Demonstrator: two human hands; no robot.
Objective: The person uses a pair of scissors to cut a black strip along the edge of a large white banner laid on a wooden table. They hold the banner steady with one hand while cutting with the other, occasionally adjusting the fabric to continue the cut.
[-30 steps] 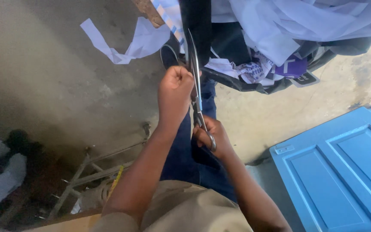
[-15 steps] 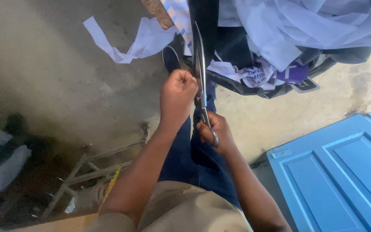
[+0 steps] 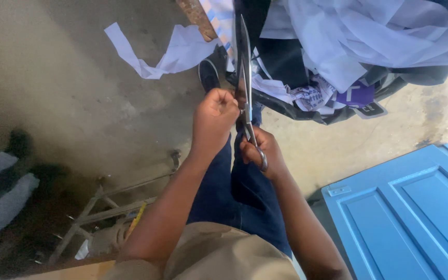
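Steel scissors, long, stiff, likely heavy, centre frame: right hand grips handles; left hand fisted beside blades.

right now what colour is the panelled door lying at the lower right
Bright blue: the panelled door shows clearly in the head view, its only view.

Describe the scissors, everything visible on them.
The scissors are long, slim and all metal as they look, silvery grey with a dull shine. The blades point up and away from the person, tips near the pile of pale cloth, and look nearly closed. The right hand grips the handle end, with one metal finger loop showing at its edge. The left hand is fisted just left of the blades near the pivot; whether it pinches something there cannot be told.
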